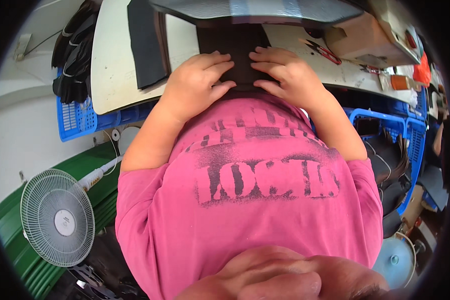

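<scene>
Both my hands lie on a flat black sheet of material at the table's near edge, right in front of my body. My left hand rests on its left side, with the fingers stretched out and pointing inward. On the opposite side, my right hand lies in much the same way, fingers spread and thumb nearer to me. Nothing is gripped in either hand, and the sheet shows between the fingertips. A dark, glossy overhanging body hides the sheet's far end. Left of my left hand lies a stack of black pieces.
Red-handled scissors lie on the white table, beside a tan box. Blue baskets holding black pieces flank the table. A white fan stands at lower left. An orange-brown spool is at right.
</scene>
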Motion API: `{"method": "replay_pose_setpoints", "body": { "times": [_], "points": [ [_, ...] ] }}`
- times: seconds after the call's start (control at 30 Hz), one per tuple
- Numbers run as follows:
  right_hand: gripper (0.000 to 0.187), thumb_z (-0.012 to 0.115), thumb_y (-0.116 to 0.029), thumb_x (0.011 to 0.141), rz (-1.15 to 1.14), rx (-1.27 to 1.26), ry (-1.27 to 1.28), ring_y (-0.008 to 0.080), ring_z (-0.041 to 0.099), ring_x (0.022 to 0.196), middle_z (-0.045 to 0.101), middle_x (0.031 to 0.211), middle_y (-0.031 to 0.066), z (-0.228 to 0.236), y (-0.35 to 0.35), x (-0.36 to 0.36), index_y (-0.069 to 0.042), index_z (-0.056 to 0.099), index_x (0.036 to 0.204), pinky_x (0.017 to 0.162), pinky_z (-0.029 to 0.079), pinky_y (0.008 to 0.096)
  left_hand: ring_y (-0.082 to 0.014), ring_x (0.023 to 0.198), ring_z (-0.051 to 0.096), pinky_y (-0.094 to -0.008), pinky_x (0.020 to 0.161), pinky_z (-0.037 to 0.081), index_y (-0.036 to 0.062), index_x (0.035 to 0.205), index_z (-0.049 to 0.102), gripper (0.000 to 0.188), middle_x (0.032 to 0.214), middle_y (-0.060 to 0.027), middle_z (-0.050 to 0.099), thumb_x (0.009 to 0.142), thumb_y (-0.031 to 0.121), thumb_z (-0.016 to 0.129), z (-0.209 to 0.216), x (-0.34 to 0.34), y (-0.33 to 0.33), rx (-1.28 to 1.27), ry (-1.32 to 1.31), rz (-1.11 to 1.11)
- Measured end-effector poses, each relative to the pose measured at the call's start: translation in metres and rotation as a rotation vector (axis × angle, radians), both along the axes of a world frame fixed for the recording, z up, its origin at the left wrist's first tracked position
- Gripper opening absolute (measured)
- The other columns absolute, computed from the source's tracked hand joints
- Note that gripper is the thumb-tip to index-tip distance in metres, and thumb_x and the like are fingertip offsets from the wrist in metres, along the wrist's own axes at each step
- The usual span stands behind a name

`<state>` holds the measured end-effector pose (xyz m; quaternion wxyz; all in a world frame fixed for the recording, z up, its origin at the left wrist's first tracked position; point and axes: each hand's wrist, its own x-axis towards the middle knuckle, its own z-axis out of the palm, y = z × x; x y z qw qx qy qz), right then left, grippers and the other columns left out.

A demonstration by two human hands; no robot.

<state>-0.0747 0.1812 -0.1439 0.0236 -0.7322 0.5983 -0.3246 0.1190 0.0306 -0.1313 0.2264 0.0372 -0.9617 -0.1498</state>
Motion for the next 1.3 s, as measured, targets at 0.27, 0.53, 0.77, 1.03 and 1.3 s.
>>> {"method": "replay_pose_setpoints", "body": {
  "times": [0.27, 0.53, 0.77, 1.03, 1.3],
  "points": [
    [0.021, 0.067, -0.015, 0.073, -0.009, 0.086, -0.015, 0.0293, 0.059, 0.092, 0.063, 0.094, 0.0096, 0.018, -0.008, 0.004, -0.005, 0.070, 0.091, 0.081, 0.049, 0.0390, -0.0260, 0.086, 0.066, -0.0338, 0.073, 0.055, 0.0059, 0.098, 0.069, 0.030, 0.101, -0.0091, 0.067, 0.071, 0.019, 0.073, 0.028, -0.013, 0.003, -0.124, -0.246, -0.023],
    [0.024, 0.065, -0.011, 0.070, 0.004, 0.101, 0.000, 0.0297, 0.059, 0.095, 0.062, 0.101, 0.0103, 0.017, -0.006, -0.001, -0.004, 0.069, 0.092, 0.082, 0.049, 0.0383, -0.0221, 0.083, 0.067, -0.0323, 0.070, 0.055, 0.0069, 0.094, 0.066, 0.027, 0.099, -0.0074, 0.068, 0.068, 0.013, 0.070, 0.012, -0.014, 0.005, -0.370, -0.173, -0.039],
    [0.021, 0.063, -0.009, 0.068, 0.031, 0.124, 0.216, 0.0271, 0.061, 0.087, 0.064, 0.096, 0.0081, 0.019, -0.008, 0.000, -0.005, 0.070, 0.087, 0.078, 0.050, 0.0365, -0.0211, 0.083, 0.067, -0.0318, 0.071, 0.056, 0.0073, 0.098, 0.064, 0.031, 0.100, -0.0068, 0.067, 0.067, 0.013, 0.070, 0.019, -0.013, 0.000, -0.369, -0.203, -0.126],
    [0.011, 0.058, -0.015, 0.073, 0.230, 0.264, 0.714, 0.0234, 0.062, 0.076, 0.063, 0.079, 0.0093, 0.040, -0.023, 0.015, -0.006, 0.063, 0.069, 0.069, 0.049, 0.0332, -0.0256, 0.080, 0.067, -0.0334, 0.069, 0.056, 0.0047, 0.098, 0.064, 0.036, 0.101, -0.0119, 0.066, 0.066, 0.021, 0.071, 0.020, -0.011, 0.009, -0.320, -0.214, -0.049],
    [0.009, 0.061, -0.015, 0.070, 0.194, 0.121, 0.517, 0.0266, 0.063, 0.074, 0.063, 0.075, 0.0081, 0.034, -0.034, -0.001, -0.007, 0.064, 0.073, 0.069, 0.049, 0.0382, -0.0271, 0.085, 0.066, -0.0348, 0.073, 0.055, 0.0037, 0.091, 0.068, 0.041, 0.098, -0.0118, 0.067, 0.067, 0.036, 0.076, 0.003, -0.007, 0.020, -0.135, -0.014, 0.107]
  ]
}}
